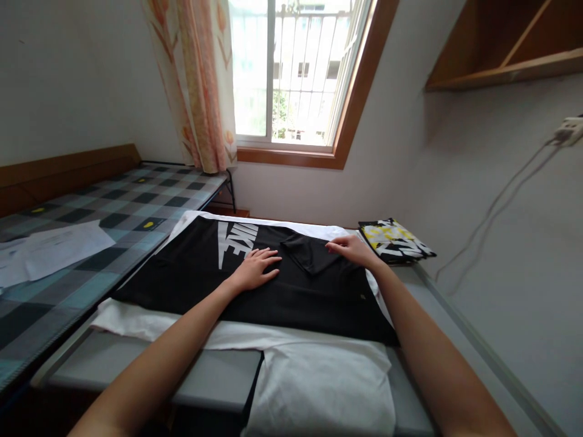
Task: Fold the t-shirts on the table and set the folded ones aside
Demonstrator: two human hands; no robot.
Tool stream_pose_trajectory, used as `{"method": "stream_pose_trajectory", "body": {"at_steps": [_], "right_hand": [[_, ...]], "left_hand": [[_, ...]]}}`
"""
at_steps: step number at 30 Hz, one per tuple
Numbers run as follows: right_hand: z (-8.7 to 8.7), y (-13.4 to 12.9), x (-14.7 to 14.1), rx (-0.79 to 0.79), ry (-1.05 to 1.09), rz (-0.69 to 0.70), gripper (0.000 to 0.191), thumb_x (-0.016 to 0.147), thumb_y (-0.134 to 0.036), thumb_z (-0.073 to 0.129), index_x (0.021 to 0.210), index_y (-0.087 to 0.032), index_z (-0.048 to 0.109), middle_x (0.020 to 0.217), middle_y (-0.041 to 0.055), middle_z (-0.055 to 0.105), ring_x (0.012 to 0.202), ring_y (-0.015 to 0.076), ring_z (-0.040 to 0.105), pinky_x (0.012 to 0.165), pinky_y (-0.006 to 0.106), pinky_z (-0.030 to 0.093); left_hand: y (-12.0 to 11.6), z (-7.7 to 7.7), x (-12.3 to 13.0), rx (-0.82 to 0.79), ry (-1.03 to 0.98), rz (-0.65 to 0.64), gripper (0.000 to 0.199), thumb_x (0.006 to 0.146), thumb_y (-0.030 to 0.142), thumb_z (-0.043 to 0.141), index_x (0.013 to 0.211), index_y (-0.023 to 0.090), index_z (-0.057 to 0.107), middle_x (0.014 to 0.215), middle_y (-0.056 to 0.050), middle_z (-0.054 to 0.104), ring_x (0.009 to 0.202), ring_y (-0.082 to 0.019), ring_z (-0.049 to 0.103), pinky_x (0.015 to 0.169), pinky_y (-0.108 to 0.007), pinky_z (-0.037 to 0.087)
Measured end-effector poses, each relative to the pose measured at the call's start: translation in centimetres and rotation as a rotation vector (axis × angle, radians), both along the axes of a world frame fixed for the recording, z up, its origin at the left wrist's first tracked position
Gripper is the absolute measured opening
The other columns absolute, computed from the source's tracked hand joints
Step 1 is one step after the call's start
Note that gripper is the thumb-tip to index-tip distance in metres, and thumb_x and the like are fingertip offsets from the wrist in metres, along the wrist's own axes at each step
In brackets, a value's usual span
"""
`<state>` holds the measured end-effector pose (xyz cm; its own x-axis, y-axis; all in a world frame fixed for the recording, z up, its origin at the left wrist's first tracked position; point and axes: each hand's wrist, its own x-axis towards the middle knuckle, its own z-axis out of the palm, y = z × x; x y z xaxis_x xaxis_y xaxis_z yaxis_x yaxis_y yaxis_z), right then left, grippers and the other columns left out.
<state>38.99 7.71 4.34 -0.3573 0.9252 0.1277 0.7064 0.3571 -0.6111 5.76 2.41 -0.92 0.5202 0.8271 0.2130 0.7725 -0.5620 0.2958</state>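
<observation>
A black T-shirt (291,297) with large white NIKE lettering lies spread sideways over a white garment (319,382), part of which hangs over the near edge of the grey table. My left hand (255,269) rests flat on the black shirt beside the lettering, fingers spread. Toward the shirt's right side, my right hand (353,249) has its fingers curled together at the black cloth, seemingly pinching it; the exact grip is small and partly hidden. Between the hands, a black sleeve (306,252) lies folded inward across the shirt.
A folded black, white and yellow garment (395,240) sits at the table's back right corner. To the left is a bed (168,182) with a checked cover and papers (59,249). A wall borders the grey table (218,373) on the right; a window (296,79) is behind.
</observation>
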Motion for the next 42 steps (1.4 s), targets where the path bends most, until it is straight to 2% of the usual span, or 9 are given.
{"method": "stream_pose_trajectory", "body": {"at_steps": [4,6,10,16,20,27,31,36,42], "right_hand": [[-0.5,0.3,0.5,-0.02,-0.041,-0.265,0.036,0.087,-0.033,0.053,0.107,-0.012,0.073,0.067,0.0059,0.071,0.064,0.0186,0.065,0.064,0.027,0.047],[-1.0,0.0,0.5,0.04,-0.106,-0.413,0.039,0.087,-0.026,0.05,0.12,-0.013,0.068,0.07,0.006,0.071,0.068,0.0195,0.066,0.068,0.027,0.047],[-2.6,-0.8,0.4,0.151,-0.246,-0.632,0.041,0.087,-0.019,0.046,0.122,-0.019,0.067,0.09,0.0092,0.074,0.087,0.0236,0.068,0.076,0.03,0.047],[-4.2,-1.6,0.1,0.136,-0.304,-0.676,0.034,0.091,-0.031,0.045,0.113,-0.021,0.07,0.105,0.0109,0.073,0.099,0.0272,0.066,0.085,0.036,0.046],[-4.4,-1.7,-0.1,0.152,-0.311,-0.738,0.039,0.092,-0.037,0.046,0.122,-0.02,0.066,0.1,0.011,0.073,0.102,0.0302,0.065,0.093,0.045,0.041],[-4.3,-2.0,-0.2,0.141,-0.177,-0.748,0.042,0.091,-0.038,0.046,0.127,-0.025,0.064,0.097,0.0071,0.074,0.106,0.0294,0.063,0.098,0.048,0.036],[-4.5,-2.0,-0.2,0.152,-0.174,-0.725,0.041,0.09,-0.036,0.048,0.125,-0.025,0.066,0.106,0.008,0.073,0.11,0.0308,0.06,0.1,0.049,0.035],[-5.0,-1.6,0.1,0.157,-0.208,-0.676,0.034,0.089,-0.028,0.046,0.107,-0.025,0.075,0.113,0.0071,0.071,0.112,0.03,0.058,0.099,0.047,0.036],[-5.5,-1.4,0.2,0.18,-0.314,-0.653,0.04,0.091,-0.027,0.044,0.122,-0.023,0.069,0.129,0.01,0.063,0.114,0.0315,0.054,0.095,0.046,0.039]], "left_hand": [[0.0,0.0,-0.1,-0.004,0.0,-0.013,0.045,0.095,0.047,0.049,0.135,0.029,0.057,0.15,-0.003,0.048,0.142,-0.024,0.037,0.119,-0.047,0.024],[0.0,-0.1,-0.1,-0.002,-0.003,-0.018,0.045,0.095,0.047,0.049,0.135,0.029,0.057,0.15,-0.003,0.047,0.142,-0.024,0.037,0.119,-0.047,0.023],[0.1,-0.2,-0.1,0.003,-0.002,-0.019,0.045,0.095,0.046,0.049,0.135,0.029,0.057,0.15,-0.003,0.048,0.142,-0.024,0.036,0.119,-0.048,0.023],[0.0,-0.2,0.0,-0.01,0.018,-0.015,0.045,0.096,0.047,0.047,0.135,0.028,0.057,0.15,-0.004,0.047,0.143,-0.024,0.035,0.119,-0.048,0.022],[-0.1,0.0,-0.2,0.042,-0.036,-0.019,0.041,0.096,0.045,0.047,0.13,0.026,0.061,0.147,-0.006,0.051,0.139,-0.025,0.04,0.117,-0.048,0.028],[-1.0,3.4,-0.3,0.237,-0.204,-0.018,0.03,0.096,0.037,0.048,0.118,0.027,0.067,0.129,-0.004,0.063,0.124,-0.022,0.054,0.111,-0.043,0.037],[-0.7,4.2,1.7,0.188,-0.176,-0.048,0.031,0.094,0.036,0.051,0.12,0.026,0.066,0.128,-0.005,0.064,0.124,-0.022,0.055,0.11,-0.042,0.039],[2.2,3.6,5.5,0.086,-0.041,-0.094,0.038,0.094,0.043,0.051,0.126,0.026,0.063,0.137,-0.005,0.059,0.129,-0.023,0.051,0.11,-0.039,0.039],[5.4,2.5,9.3,0.038,0.002,0.026,0.039,0.098,0.04,0.043,0.126,0.024,0.064,0.128,-0.007,0.063,0.118,-0.026,0.058,0.101,-0.041,0.045]]}}
